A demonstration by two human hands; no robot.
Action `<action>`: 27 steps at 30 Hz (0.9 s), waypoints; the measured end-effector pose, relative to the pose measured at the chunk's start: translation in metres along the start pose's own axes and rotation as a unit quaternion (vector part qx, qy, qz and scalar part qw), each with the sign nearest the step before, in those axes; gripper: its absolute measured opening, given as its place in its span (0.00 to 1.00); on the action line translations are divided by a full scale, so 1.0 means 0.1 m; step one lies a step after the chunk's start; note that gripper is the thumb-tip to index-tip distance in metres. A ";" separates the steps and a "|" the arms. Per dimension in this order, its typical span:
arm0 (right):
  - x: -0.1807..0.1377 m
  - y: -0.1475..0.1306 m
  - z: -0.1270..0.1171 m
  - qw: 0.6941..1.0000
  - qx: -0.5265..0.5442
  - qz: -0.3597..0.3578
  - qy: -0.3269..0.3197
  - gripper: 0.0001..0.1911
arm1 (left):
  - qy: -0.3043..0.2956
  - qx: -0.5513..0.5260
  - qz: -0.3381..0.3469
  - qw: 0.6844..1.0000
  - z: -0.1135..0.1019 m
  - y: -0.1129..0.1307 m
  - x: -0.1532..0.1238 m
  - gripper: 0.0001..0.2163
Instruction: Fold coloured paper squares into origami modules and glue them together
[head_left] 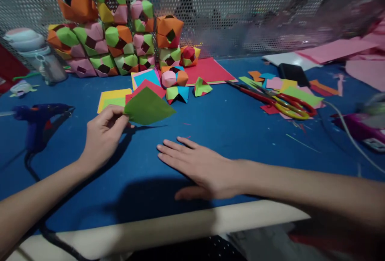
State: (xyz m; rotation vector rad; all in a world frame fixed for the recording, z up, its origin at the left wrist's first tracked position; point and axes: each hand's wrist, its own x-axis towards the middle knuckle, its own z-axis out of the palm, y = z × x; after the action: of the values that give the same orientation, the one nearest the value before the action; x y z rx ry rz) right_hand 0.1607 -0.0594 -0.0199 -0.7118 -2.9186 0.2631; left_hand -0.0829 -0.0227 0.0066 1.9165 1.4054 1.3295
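My left hand [104, 134] pinches one corner of a green paper square [148, 106] and holds it just above the blue table mat [228, 120]. My right hand [200, 166] lies flat on the mat, palm down, fingers stretched out toward the left, holding nothing. Behind the green sheet lie loose coloured paper squares [116, 97] in yellow, red and blue. A few small folded paper pieces [177, 92] sit just beyond them.
A wall of stacked folded paper cubes [111, 32] stands at the back left against a perforated metal screen. A blue glue gun [39, 118] lies at the left, its cord running off the front edge. Red-and-yellow scissors [279, 100] and paper scraps lie at the right. A red sheet [210, 70] lies at the back.
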 end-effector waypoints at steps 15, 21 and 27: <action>-1.05 0.22 -0.21 0.930 -0.161 0.317 0.091 0.36 | -0.021 -0.098 -0.059 0.993 0.17 -0.08 -0.01 0.02; -0.07 -0.71 0.07 0.995 0.060 -0.083 0.020 0.39 | -0.041 -0.119 -0.035 0.991 0.17 -0.10 -0.03 0.03; -0.39 -0.46 0.12 0.996 0.068 0.056 -0.018 0.40 | -0.059 -0.140 -0.031 0.988 0.14 -0.12 -0.05 0.03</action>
State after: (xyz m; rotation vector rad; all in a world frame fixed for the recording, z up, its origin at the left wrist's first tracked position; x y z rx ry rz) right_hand 0.1725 -0.1194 -0.0251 -0.8577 -2.8629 0.4868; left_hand -0.0764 -0.0195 -0.0110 1.7204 1.1444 1.2863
